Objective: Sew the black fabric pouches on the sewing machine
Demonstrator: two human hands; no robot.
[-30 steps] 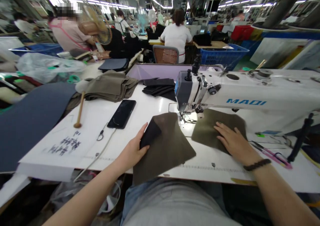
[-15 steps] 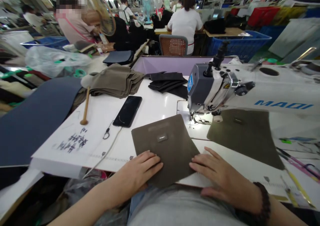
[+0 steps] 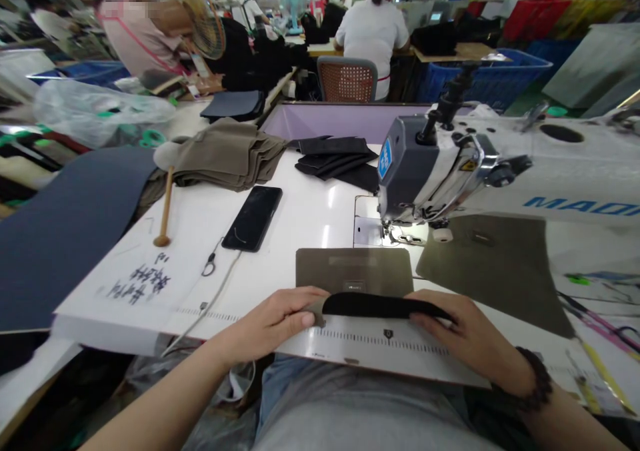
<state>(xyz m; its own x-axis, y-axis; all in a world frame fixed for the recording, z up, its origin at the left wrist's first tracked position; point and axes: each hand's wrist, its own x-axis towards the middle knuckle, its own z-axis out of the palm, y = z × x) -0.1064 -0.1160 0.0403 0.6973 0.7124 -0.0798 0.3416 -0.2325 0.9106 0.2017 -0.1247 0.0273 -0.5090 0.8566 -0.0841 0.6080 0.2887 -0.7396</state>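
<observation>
I see a mallet (image 3: 166,204) and then a phone (image 3: 253,218) on the worktop (image 3: 310,204), both beyond and left of the left hand (image 3: 283,321). That hand pinches the near edge of an olive panel (image 3: 383,271), which lies between and just beyond both hands, dark underside turned up. The right hand (image 3: 465,328) grips its other end; beyond that hand, a second olive panel (image 3: 495,264) lies below the sewing machine (image 3: 545,171).

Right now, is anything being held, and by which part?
A brownish fabric piece, by its raised near edge: the left hand grips one end, the right hand the other.
</observation>
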